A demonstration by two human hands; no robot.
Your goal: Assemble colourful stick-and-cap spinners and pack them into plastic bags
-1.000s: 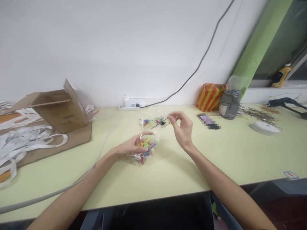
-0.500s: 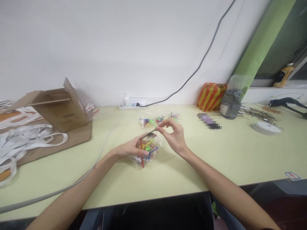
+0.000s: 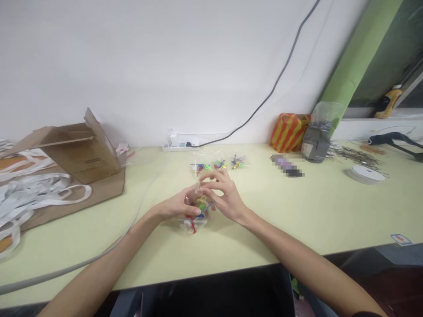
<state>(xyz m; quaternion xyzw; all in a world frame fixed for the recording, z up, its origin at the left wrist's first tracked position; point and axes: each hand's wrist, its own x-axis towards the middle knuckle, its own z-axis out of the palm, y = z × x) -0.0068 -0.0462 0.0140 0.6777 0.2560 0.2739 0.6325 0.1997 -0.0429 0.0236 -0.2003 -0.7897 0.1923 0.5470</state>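
Note:
My left hand [image 3: 176,205] is wrapped round a clear plastic bag [image 3: 190,225], thumb in front, just above the table. Small red, blue, green and yellow plastic pieces [image 3: 201,203] show through the film. At the bag's upper end my right hand [image 3: 223,193] meets the left, with its thumb and fingers bent in towards each other; what is between their tips is too small and blurred to make out. Behind the hands lie more clear bags [image 3: 220,164] with similar coloured pieces.
On the left, white straps [image 3: 42,193] and an open cardboard box [image 3: 82,154] rest on cardboard. A grey cable [image 3: 99,255] crosses my left forearm. A power strip [image 3: 180,147] stands by the wall. To the right are a striped bag [image 3: 288,132], a dark container [image 3: 315,143] and a white spool [image 3: 366,173].
My right hand has moved left and in against the left hand at the bag's top. The thin black strip it pinched is out of sight. My left hand stays on the bag.

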